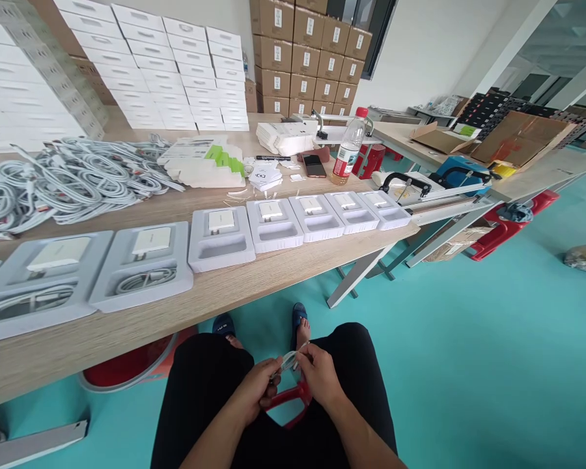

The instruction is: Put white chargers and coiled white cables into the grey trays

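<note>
Our left hand and right hand grip a white cable. Two trays hold coiled cables; five more trays, only chargers.

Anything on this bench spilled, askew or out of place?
Nothing looks spilled. Loose white strips lie scattered behind the charger trays, looking untidy, and a capped drink bottle and a smartphone stand out as likely personal items.

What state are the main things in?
Thin pale cable: looped, held by left hand and right hand.
Two white plastic trays, left: white charger and coiled cable inside.
Five white plastic trays, right: charger only.
Clear red-capped plastic bottle: upright, closed, part-filled.
Brown cardboard box: open.
</note>
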A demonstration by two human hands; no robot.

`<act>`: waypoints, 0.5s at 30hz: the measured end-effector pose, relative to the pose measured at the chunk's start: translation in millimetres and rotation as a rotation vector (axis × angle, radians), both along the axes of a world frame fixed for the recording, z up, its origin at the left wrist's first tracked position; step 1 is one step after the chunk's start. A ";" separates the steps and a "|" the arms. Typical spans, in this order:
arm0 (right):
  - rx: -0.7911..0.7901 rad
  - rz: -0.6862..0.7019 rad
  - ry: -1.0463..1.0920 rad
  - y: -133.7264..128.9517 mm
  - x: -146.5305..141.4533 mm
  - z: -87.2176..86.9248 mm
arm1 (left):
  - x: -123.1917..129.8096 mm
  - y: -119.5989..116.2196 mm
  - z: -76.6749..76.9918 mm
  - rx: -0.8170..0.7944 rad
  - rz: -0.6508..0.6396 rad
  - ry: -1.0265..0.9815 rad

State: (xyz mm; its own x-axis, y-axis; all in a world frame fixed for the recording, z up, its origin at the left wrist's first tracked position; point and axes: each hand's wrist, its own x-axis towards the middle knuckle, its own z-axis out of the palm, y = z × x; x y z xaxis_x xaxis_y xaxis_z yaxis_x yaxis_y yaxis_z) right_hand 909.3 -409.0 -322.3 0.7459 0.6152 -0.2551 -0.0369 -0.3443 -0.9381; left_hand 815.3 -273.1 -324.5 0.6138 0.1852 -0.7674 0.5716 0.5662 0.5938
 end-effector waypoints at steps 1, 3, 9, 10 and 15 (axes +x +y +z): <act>0.031 -0.016 0.044 1.4 0.0 -0.6 | 0.3 0.3 0.6 -0.037 -0.014 0.005; 0.078 -0.040 0.125 3.9 0.3 -1.8 | 0.3 1.1 2.9 -0.106 -0.044 0.005; 0.115 0.029 0.346 2.2 0.7 -3.2 | -3.9 3.0 9.3 -0.213 -0.072 -0.034; 0.115 0.044 0.354 1.4 0.3 -2.8 | -4.6 3.3 9.3 -0.219 -0.069 -0.040; 0.082 0.015 0.195 1.2 -3.8 1.0 | -3.8 4.3 6.7 -0.214 -0.064 -0.063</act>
